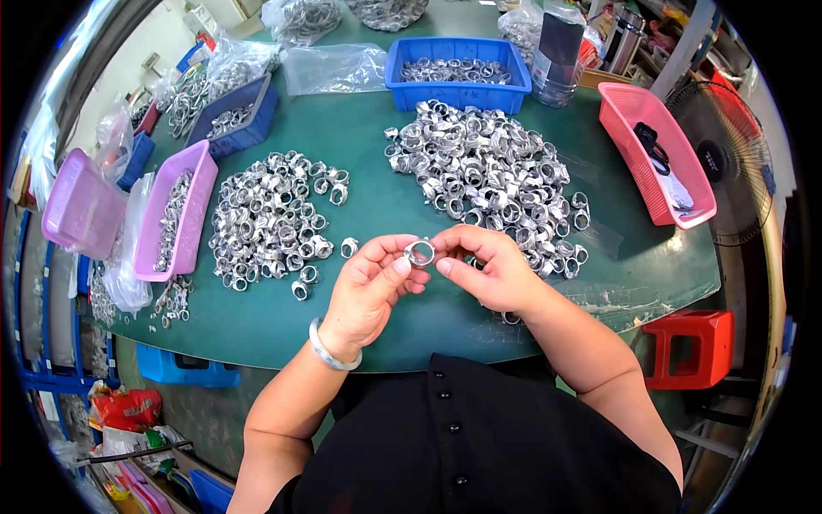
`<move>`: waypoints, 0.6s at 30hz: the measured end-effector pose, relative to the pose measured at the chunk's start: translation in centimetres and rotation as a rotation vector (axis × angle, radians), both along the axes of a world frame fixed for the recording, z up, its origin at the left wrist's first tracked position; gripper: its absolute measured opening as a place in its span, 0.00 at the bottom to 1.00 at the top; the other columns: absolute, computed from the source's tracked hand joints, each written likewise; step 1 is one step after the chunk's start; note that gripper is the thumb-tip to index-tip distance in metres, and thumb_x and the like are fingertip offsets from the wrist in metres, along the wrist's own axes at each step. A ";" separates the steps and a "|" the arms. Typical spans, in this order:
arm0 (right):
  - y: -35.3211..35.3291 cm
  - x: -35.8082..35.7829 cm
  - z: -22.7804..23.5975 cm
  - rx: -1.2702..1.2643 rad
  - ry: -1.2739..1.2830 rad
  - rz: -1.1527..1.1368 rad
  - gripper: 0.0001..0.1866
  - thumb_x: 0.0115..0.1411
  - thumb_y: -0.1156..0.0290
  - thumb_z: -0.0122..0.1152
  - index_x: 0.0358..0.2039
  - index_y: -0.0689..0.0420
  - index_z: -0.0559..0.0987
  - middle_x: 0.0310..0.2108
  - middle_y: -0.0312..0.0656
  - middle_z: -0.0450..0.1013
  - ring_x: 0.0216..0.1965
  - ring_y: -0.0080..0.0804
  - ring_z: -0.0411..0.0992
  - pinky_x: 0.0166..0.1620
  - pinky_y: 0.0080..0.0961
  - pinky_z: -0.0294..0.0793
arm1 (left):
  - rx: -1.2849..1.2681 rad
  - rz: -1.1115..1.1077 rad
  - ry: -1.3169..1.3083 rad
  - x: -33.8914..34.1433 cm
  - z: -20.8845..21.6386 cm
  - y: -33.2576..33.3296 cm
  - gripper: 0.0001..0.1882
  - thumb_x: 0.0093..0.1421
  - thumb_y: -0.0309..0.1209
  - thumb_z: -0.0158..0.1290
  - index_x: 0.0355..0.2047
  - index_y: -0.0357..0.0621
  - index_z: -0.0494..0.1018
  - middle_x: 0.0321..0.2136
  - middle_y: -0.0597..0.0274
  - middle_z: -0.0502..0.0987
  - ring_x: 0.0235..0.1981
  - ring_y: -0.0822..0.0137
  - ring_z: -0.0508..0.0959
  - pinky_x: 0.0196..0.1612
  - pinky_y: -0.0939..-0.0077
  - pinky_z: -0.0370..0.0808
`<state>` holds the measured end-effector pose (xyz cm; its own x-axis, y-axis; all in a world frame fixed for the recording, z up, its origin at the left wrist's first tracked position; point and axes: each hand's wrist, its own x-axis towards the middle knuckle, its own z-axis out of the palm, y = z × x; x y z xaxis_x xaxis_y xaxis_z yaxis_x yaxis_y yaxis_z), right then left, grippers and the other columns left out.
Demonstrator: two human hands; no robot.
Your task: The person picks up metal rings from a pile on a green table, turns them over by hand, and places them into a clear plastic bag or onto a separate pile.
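Note:
A small silver metal ring point(419, 254) with a little lug on its band is held up in front of my chest. My left hand point(373, 283) pinches it between thumb and fingers; a pale bangle point(332, 349) circles that wrist. From the other side, my right hand point(490, 267) has its thumb and forefinger closed at the ring's right edge. Beyond my right hand spreads a large heap of similar rings point(479, 163). To the left lies a smaller ring pile point(267, 218), with a few loose pieces close to my left hand.
On the green table point(360, 184) stand a blue tray point(461, 99) of rings, a darker blue bin point(265, 111), a pink-purple basket point(199, 193) of parts and a pink basket point(610, 128) with black-handled things. A large bottle point(556, 64) and a fan point(728, 163) are at right. A red stool point(723, 351) sits below.

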<state>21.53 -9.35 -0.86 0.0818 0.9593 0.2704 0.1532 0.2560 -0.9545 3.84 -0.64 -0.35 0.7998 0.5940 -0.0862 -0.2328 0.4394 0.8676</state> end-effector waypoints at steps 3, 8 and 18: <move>0.0 0.0 -0.1 -0.049 0.058 0.014 0.09 0.56 0.76 0.57 0.38 0.63 0.75 0.32 0.35 0.72 0.32 0.18 0.68 0.36 0.18 0.69 | 0.022 0.014 0.026 0.1 0.0 -0.3 0.14 0.62 0.27 0.46 0.48 0.38 0.66 0.37 0.62 0.74 0.34 0.72 0.75 0.39 0.78 0.73; 0.0 -0.1 0.0 -0.097 0.094 -0.007 0.06 0.52 0.77 0.60 0.33 0.61 0.75 0.28 0.35 0.72 0.29 0.19 0.69 0.32 0.18 0.68 | 0.122 0.040 0.061 0.1 -0.7 -0.9 0.18 0.62 0.25 0.45 0.52 0.39 0.63 0.36 0.62 0.74 0.35 0.72 0.75 0.40 0.78 0.73; 0.4 -0.6 0.4 0.379 -0.392 -0.110 0.09 0.45 0.78 0.62 0.29 0.57 0.76 0.25 0.38 0.71 0.28 0.36 0.70 0.31 0.27 0.69 | -0.097 0.002 -0.061 0.5 -0.9 -1.3 0.20 0.64 0.28 0.43 0.56 0.37 0.60 0.39 0.59 0.72 0.36 0.70 0.73 0.41 0.77 0.71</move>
